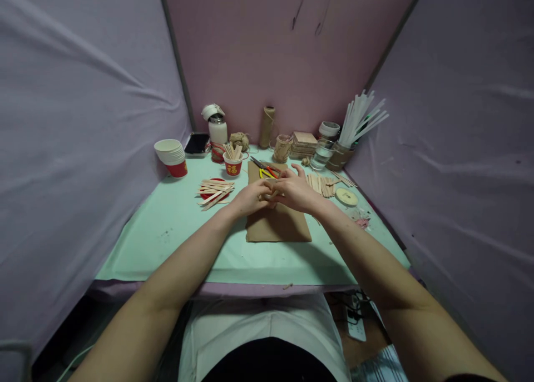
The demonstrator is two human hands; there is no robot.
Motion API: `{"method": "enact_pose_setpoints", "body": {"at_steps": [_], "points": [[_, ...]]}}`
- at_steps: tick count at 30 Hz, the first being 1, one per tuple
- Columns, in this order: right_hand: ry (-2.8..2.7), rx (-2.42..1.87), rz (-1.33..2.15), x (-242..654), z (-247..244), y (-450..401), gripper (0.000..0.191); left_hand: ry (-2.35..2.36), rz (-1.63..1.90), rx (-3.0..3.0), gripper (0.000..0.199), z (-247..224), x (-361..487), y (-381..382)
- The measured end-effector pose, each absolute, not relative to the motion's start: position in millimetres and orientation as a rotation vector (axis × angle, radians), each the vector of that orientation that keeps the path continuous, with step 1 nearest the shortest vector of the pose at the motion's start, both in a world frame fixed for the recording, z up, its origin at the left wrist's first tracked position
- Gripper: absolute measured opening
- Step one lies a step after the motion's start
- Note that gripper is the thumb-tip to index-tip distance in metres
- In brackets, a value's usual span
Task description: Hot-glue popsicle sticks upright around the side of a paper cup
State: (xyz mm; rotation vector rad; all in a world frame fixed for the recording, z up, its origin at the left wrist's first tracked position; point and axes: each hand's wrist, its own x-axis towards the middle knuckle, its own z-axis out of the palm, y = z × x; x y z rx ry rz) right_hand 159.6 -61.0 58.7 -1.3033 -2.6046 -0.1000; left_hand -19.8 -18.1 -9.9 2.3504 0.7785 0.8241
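Observation:
My left hand (251,197) and my right hand (294,189) meet above a brown cardboard sheet (279,226). Their fingers curl round a small object with a pale rim, mostly hidden, so its kind cannot be made out. One or two fingers of my right hand lift away from it. Just beyond the hands, pliers with red and yellow handles (272,172) lie on the far part of the cardboard. Flat wooden sticks (321,185) are spread to the right of my right hand. More sticks (214,190) lie over a red dish left of my left hand.
On the green tabletop (167,243) stand stacked paper cups (172,157), a red cup of sticks (233,164), a white bottle (217,130) and a twine ball (239,141). Behind are a brown roll (267,127), wooden squares (303,145), a water glass (321,155) and white glue sticks (359,118).

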Motion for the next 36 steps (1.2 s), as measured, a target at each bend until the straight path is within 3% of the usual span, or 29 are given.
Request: {"method": "enact_pose_setpoints", "body": {"at_steps": [2,5,9,13,20,31,36], "points": [[-2.613,-1.296,-0.092,160.6,60.0,-62.1,0.012,0.782,0.792,2.350,0.041,-9.9,-24.3,-18.8],[-2.608,-1.290,-0.085,161.9,59.5,-62.3,0.036,0.797,0.824,2.329,0.071,-13.4,-30.7,-17.9],[-2.587,-1.307,-0.096,162.3,54.9,-59.4,0.043,0.795,0.924,2.270,0.086,-24.0,-33.9,-12.3],[-2.574,-1.334,-0.138,161.4,50.6,-55.0,0.035,0.755,0.834,2.040,0.088,-30.2,-32.1,-8.5],[-2.548,-1.396,-0.151,166.3,45.4,-47.8,0.034,0.836,0.797,2.008,0.070,-23.0,-31.6,-11.6],[-2.569,-1.349,-0.045,174.4,42.9,-43.6,0.025,0.782,0.957,2.286,0.099,-32.1,-27.4,3.1],[-2.552,-1.271,0.073,179.2,41.7,-41.4,0.015,0.690,0.833,2.154,0.100,-32.2,-20.7,5.5]]}}
